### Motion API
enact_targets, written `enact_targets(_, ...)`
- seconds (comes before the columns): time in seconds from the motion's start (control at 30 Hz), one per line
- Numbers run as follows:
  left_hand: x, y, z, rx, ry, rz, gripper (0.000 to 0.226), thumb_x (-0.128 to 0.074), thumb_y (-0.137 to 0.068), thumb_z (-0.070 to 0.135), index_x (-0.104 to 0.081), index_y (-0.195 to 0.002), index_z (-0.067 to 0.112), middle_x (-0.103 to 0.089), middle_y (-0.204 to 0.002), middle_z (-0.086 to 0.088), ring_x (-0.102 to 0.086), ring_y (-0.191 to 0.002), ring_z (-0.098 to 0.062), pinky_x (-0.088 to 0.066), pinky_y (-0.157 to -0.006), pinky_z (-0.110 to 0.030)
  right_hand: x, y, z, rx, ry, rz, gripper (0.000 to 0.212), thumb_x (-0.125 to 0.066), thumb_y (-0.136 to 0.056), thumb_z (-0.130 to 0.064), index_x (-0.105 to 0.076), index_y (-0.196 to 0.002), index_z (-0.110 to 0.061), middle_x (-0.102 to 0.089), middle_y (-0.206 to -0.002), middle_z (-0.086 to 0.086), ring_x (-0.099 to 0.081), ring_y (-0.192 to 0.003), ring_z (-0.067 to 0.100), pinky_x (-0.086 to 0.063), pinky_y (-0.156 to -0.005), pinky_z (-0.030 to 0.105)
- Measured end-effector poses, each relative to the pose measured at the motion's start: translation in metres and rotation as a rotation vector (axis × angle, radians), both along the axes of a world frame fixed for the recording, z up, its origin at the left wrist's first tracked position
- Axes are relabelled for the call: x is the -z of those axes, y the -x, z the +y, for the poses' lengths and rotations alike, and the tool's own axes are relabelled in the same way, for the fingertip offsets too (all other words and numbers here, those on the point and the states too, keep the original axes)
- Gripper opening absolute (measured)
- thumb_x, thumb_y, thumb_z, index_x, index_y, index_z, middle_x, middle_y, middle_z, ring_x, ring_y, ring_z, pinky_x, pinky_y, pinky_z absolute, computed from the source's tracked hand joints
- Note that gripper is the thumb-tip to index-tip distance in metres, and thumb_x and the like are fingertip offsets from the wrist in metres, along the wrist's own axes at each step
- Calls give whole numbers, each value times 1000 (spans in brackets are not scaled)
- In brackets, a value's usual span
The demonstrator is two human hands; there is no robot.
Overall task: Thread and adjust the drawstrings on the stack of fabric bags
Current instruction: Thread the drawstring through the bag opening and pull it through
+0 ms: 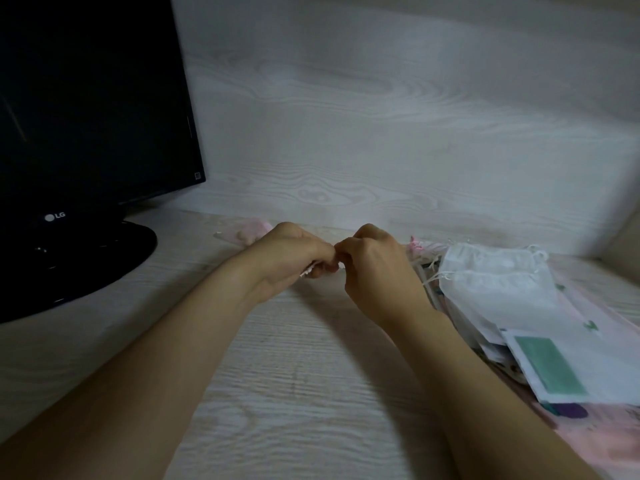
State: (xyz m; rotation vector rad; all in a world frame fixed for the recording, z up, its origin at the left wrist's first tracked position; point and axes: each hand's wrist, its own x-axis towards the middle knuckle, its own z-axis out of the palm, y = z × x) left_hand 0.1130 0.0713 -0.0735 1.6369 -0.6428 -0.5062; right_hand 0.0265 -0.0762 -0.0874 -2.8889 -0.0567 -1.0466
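Left hand (291,251) and right hand (374,261) meet, fingers curled, pinching a white bit (309,271), probably a drawstring. Bags (498,282) are stacked just right of the right hand, the top ones corded; the remainder can't be judged.

A: Where does the stack of fabric bags (498,289) sit?

B: On the desk (294,375), at its right side near the back wall (381,116), with a flat packet (554,365) lying just in front of it.

A: And on the left?

B: A monitor (93,98) on its base (104,258), at the back-left corner.

A: Between them?

B: The left hand (291,254) and right hand (374,268) meet mid-desk, pinching a fabric piece (309,271) (mostly hidden under the fingers). A small packet (249,232) lies behind the left hand.
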Motion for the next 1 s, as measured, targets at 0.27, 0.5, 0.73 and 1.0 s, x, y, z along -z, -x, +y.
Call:
enact_targets(0.27, 1, -1, 8, -302, -48, -286, 49, -92, -57, 25, -69, -101, 30, -66, -117, 4, -69, -104, -16, -61, -86, -38, -3, 6, 10, -82, -395, 5, 17, -66, -86, -12, -82, -89, -16, -76, -75, -3, -64, -67, 12, -51, -64, 28)
enact_targets(0.5, 0, 6, 8, -275, 2, -402, 28, -87, -74, 12, -71, -91, 27, -77, -81, -1, -74, -75, -11, -55, -66, -29, -5, 7, 7, -57, -569, 14, 13, -70, -90, -17, -82, -89, -21, -71, -67, -8, -63, -63, 9, -47, -59, 21)
enact_targets(0.73, 2, 6, 9, -308, 42, -617, 26, -92, -78, 9, -69, -77, 22, -78, -89, 7, -77, -83, -7, -64, -76, -34, -4, 6, 6, -133, -829, 66, 17, -70, -93, -20, -79, -79, -19, -64, -61, -7, -51, -57, 7, -40, -60, 23)
enact_targets(1.0, 4, 0, 8, -253, 117, -467, 12, -95, -76, 12, -84, -80, 16, -82, -87, 3, -79, -90, -12, -62, -94, -37, -5, 8, 6, -312, -1414, 247, 18, -64, -95, -6, -76, -81, -4, -45, -75, 12, -36, -62, 17, -26, -59, 32)
